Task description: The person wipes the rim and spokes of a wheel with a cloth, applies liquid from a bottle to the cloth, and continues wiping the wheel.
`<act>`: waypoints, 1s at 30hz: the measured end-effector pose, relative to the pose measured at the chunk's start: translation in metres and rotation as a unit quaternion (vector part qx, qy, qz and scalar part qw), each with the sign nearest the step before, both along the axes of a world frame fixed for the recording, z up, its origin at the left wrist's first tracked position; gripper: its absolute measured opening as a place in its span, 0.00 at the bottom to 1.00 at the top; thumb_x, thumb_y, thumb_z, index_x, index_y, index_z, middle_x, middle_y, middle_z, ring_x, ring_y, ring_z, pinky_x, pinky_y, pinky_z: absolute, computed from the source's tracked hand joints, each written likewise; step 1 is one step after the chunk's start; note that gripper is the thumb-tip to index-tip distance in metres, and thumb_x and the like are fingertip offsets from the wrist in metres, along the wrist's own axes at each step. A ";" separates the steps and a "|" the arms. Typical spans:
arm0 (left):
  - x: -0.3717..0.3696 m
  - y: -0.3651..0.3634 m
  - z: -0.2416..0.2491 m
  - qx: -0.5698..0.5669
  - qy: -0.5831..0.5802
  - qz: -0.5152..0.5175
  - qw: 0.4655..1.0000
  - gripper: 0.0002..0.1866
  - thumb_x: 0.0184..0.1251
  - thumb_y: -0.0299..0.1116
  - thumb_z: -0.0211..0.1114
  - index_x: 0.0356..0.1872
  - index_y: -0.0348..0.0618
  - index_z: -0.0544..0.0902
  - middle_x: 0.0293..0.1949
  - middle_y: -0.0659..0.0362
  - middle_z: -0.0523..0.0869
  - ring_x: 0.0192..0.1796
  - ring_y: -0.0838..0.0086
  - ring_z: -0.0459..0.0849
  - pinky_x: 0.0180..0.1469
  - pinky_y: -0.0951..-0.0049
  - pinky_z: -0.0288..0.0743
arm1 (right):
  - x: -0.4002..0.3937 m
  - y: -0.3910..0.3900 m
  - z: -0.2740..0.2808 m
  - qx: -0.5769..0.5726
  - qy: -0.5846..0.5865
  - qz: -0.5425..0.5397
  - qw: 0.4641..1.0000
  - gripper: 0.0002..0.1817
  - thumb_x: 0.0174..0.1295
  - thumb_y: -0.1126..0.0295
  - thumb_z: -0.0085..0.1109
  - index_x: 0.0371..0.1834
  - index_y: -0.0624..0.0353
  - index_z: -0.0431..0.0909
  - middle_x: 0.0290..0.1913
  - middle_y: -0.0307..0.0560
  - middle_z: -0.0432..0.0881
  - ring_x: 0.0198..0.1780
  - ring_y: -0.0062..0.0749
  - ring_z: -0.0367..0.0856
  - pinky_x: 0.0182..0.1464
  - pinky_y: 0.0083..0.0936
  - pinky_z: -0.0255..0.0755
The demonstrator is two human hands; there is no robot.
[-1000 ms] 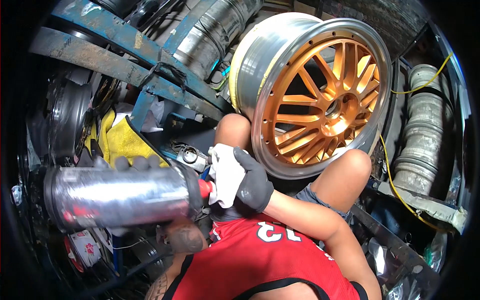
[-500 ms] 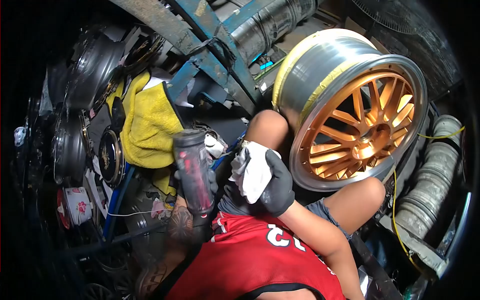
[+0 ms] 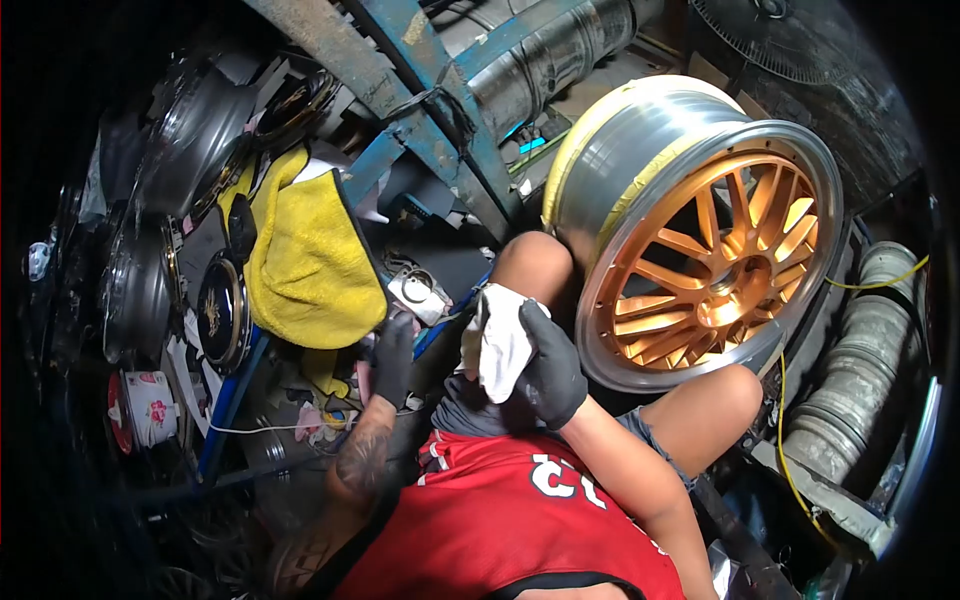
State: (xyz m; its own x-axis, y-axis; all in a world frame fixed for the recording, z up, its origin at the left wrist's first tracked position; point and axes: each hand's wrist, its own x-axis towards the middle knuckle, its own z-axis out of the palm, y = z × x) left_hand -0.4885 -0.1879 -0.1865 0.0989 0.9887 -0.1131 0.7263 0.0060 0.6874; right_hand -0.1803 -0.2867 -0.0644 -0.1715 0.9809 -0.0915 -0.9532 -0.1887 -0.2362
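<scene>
My left hand [image 3: 391,358], in a dark glove, is beside the lower right edge of the yellow towel [image 3: 310,265]. Its fingers point up and away from me, with nothing visible in them. Above my thigh, my gloved right hand [image 3: 556,370] is closed on a crumpled white cloth [image 3: 502,345], the thumb pressed over its near side. Just beyond that hand stands a wheel rim [image 3: 735,255] with copper-coloured spokes and a polished lip. Yellow masking tape [image 3: 640,185] runs around its barrel.
On the left, a rack holds dark wheel rims [image 3: 135,285] and a black centre cap [image 3: 219,310]. A floral tin [image 3: 152,408] stands below them. Blue metal framework [image 3: 425,120] crosses ahead of me. At right lies a ribbed metal duct [image 3: 850,350] near a yellow cord [image 3: 785,440].
The dark see-through bottle with red inside is gone from my left hand and from view. That hand is now seen beside the towel. My right hand keeps the cloth, and the view has shifted slightly.
</scene>
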 end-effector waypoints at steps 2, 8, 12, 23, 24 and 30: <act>0.085 -0.031 0.081 0.026 -0.120 -0.025 0.992 0.22 0.74 0.34 0.57 0.65 0.38 0.77 0.59 0.44 0.82 0.62 0.58 0.81 0.66 0.59 0.70 | 0.001 -0.001 0.000 -0.002 0.001 0.006 1.000 0.24 0.81 0.55 0.38 0.64 0.65 0.72 0.45 0.50 0.84 0.41 0.33 0.86 0.45 0.28 0.80; 0.156 -0.043 0.169 0.268 -0.040 -0.248 0.930 0.29 0.74 0.43 0.53 0.72 0.40 0.72 0.70 0.39 0.70 0.70 0.45 0.69 0.74 0.50 0.58 | -0.003 -0.004 0.012 -0.053 -0.009 -0.011 0.998 0.26 0.81 0.54 0.40 0.69 0.63 0.70 0.53 0.46 0.84 0.53 0.29 0.83 0.58 0.28 0.76; 0.159 -0.041 0.173 0.245 0.071 -0.296 0.921 0.32 0.73 0.47 0.52 0.75 0.46 0.68 0.76 0.38 0.60 0.75 0.39 0.56 0.77 0.45 0.47 | -0.004 -0.007 0.015 -0.052 -0.018 -0.017 0.998 0.26 0.82 0.53 0.40 0.69 0.63 0.71 0.57 0.45 0.83 0.54 0.28 0.83 0.60 0.28 0.74; 0.160 -0.057 0.176 0.227 0.111 -0.302 0.919 0.27 0.76 0.47 0.48 0.73 0.55 0.74 0.77 0.36 0.59 0.76 0.36 0.54 0.76 0.40 0.37 | -0.003 -0.007 0.006 -0.017 -0.074 -0.031 0.997 0.28 0.83 0.53 0.36 0.70 0.65 0.70 0.64 0.50 0.79 0.63 0.36 0.80 0.68 0.34 0.71; 0.160 -0.057 0.173 0.224 0.087 -0.303 0.922 0.27 0.77 0.47 0.48 0.73 0.55 0.75 0.77 0.36 0.59 0.76 0.36 0.54 0.76 0.40 0.37 | -0.004 -0.007 0.009 -0.030 -0.066 -0.035 0.997 0.29 0.83 0.52 0.35 0.69 0.65 0.71 0.61 0.49 0.81 0.60 0.32 0.80 0.66 0.32 0.71; 0.162 -0.055 0.179 0.253 0.217 -0.301 0.893 0.31 0.78 0.58 0.42 0.76 0.61 0.69 0.78 0.39 0.58 0.75 0.36 0.55 0.74 0.35 0.39 | -0.009 -0.008 0.005 -0.016 -0.168 -0.084 0.982 0.30 0.84 0.53 0.30 0.65 0.66 0.75 0.56 0.46 0.83 0.55 0.28 0.80 0.61 0.27 0.71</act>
